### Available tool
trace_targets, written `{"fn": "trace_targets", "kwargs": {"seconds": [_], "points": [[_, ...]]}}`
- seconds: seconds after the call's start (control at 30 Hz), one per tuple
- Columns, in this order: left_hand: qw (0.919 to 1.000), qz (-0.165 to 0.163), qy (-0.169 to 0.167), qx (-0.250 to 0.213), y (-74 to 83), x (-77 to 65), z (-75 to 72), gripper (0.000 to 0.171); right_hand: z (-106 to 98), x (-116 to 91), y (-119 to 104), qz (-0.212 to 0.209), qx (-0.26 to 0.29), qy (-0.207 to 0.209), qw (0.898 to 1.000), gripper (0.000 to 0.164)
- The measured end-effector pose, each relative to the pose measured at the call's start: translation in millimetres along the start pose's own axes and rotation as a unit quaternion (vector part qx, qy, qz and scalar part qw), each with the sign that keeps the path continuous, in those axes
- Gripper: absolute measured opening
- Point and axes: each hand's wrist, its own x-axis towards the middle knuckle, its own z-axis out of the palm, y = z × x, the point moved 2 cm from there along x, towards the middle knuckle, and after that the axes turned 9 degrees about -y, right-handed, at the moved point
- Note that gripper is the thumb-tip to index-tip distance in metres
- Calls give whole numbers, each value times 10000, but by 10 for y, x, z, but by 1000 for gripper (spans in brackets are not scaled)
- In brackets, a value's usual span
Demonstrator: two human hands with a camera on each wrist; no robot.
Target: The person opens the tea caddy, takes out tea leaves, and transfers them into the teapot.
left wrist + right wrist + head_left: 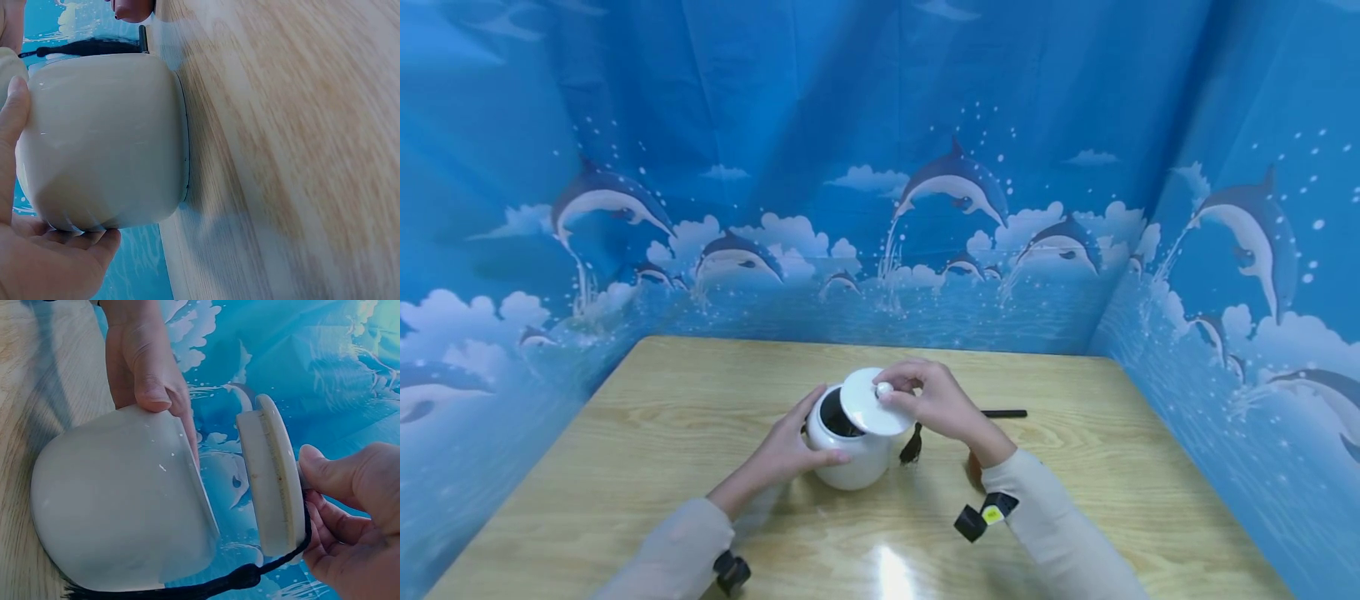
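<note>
A round white ceramic jar stands on the table, its dark mouth partly uncovered. My left hand grips the jar from the left, the thumb on the near side and the fingers around the far side. In the left wrist view the jar's smooth wall lies between thumb and fingers. My right hand pinches the knob of the white lid, which is tilted above the mouth. The right wrist view shows a gap between lid and jar. A black tassel hangs from a cord at the knob.
On the wooden table, a thin black stick lies behind the right wrist. A reddish-brown object is partly hidden under the right forearm. Blue dolphin-print curtains stand behind the table and along both sides.
</note>
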Motion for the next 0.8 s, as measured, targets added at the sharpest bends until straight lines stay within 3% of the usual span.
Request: {"fn": "trace_targets", "kwargs": {"seconds": [0.4, 0.8], "points": [[9999, 133, -6, -6, 9, -11, -8, 112, 156, 243, 4, 76, -351, -327, 9988, 21], [9999, 140, 22, -44, 25, -22, -6, 111, 260, 334, 33, -137, -615, -389, 9973, 22]]}}
